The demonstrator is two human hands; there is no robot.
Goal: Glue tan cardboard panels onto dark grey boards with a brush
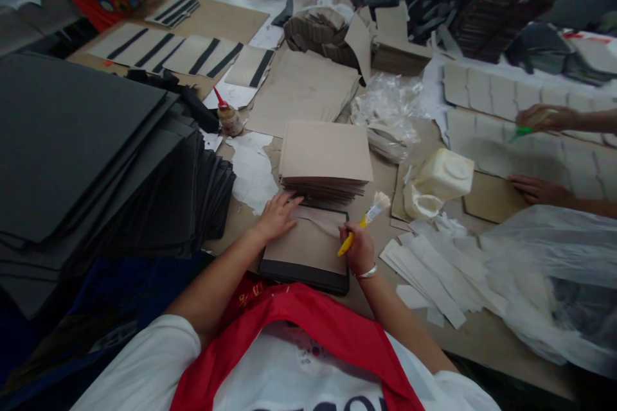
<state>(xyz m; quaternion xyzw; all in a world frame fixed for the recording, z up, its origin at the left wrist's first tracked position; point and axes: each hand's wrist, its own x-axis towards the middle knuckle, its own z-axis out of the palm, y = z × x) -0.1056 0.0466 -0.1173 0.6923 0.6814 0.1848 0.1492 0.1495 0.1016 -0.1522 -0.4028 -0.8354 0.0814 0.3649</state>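
Observation:
A tan panel [303,252] with black borders lies in front of me at the table's edge. My left hand [276,221] rests on its upper left corner, fingers outstretched. My right hand [360,249] is closed around a paintbrush [375,207] with a yellow handle and pale bristles pointing up and away. That hand's fingertips are at the panel's right edge, by one end of a thin pale strip [322,221] across the panel's upper part; whether they also pinch it I cannot tell. Just beyond the panel stands a stack of tan boards [328,149].
Dark sheets [72,141] are piled high on the left. A red-tipped glue bottle [228,114] stands beyond them. To the right are a cut-open whitish jug [441,176], paper strips [429,270] and clear plastic [540,270]. Co-workers' hands [549,119] work at the far right and upper left.

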